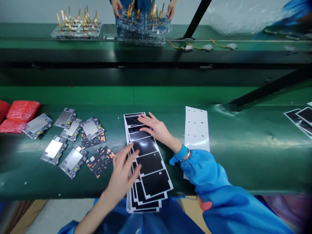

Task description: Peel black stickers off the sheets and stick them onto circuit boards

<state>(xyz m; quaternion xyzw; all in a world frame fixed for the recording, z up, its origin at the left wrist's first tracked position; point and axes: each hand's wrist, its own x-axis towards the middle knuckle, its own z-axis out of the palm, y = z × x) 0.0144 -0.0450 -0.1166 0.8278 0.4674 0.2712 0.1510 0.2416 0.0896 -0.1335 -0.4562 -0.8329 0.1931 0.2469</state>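
Note:
A fanned stack of white sheets with black rectangular stickers (149, 162) lies on the green table in front of me, its near end reaching past the edge. My left hand (123, 169) is over the stack's left side, fingers spread; whether the fingertips touch it I cannot tell. Across the far end of the stack rests my right hand (156, 128), with fingers stretched out over the top sheet. To the left lie several circuit boards (73, 159) with silver metal shields. Beside my right forearm is a white sheet (196, 126) with small dark marks, partly covered by my sleeve.
Red bubble-wrap packs (23, 110) sit at the far left. More black-and-white sheets (299, 117) lie at the right edge. Beyond, a raised shelf (109, 53) carries clear trays (78, 31) with orange flex strips. A co-worker's hands (117, 8) hold another tray stack. A dark post (270, 89) slants at right.

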